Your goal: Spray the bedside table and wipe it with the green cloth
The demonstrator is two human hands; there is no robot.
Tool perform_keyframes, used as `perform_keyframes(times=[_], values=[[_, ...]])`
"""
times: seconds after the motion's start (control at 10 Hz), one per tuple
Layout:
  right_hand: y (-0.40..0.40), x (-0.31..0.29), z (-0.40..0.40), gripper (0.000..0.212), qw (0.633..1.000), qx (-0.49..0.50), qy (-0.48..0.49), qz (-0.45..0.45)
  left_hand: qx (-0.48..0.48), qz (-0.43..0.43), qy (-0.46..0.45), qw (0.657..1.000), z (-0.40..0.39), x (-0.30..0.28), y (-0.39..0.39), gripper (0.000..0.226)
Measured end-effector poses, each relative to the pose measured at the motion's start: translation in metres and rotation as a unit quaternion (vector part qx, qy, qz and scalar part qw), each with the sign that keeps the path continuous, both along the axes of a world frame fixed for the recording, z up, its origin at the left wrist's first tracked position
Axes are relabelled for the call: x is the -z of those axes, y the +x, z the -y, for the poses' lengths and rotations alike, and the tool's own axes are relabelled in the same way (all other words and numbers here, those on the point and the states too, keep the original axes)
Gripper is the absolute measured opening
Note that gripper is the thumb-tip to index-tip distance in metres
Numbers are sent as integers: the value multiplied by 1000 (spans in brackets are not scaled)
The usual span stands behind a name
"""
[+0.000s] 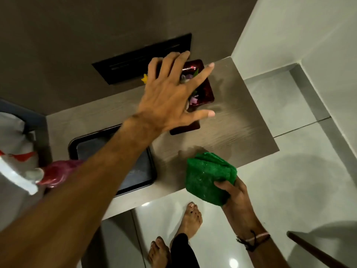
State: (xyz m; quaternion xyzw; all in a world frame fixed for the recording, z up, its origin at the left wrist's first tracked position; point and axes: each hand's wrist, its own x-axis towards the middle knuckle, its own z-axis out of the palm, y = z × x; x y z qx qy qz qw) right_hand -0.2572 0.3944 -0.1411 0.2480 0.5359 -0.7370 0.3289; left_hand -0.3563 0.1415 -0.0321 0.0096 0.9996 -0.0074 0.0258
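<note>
The grey wood-grain bedside table [228, 132] runs across the middle of the view. My left hand [172, 93] hovers over it with fingers spread, above a dark red tray [207, 89] of small colourful items, holding nothing. My right hand [233, 194] grips a folded green cloth [207, 176] at the table's front edge. A spray bottle [29, 176] with a white trigger and pink-red body shows at the lower left, partly hidden behind my left forearm.
A black tray [139, 171] lies on the table's left part. A black panel [141, 59] is set in the wall behind. White wall and floor tiles lie to the right. My bare feet [191, 219] stand below the table edge. A pillow [11, 130] sits far left.
</note>
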Motion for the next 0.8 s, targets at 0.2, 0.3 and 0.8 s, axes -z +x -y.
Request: perform_keyframes(times=[0.2, 0.3, 0.8], values=[[-12, -7, 61, 49, 997, -33, -64, 35, -319, -160, 355, 864, -8, 20, 130, 49], [-9, -7, 113, 43, 992, -91, -88, 20, -525, -97, 633, 561, -9, 54, 178, 37], [-1, -93, 173, 71, 680, -526, 366, -356, -435, 79, 439, 782, 27, -3, 210, 75]])
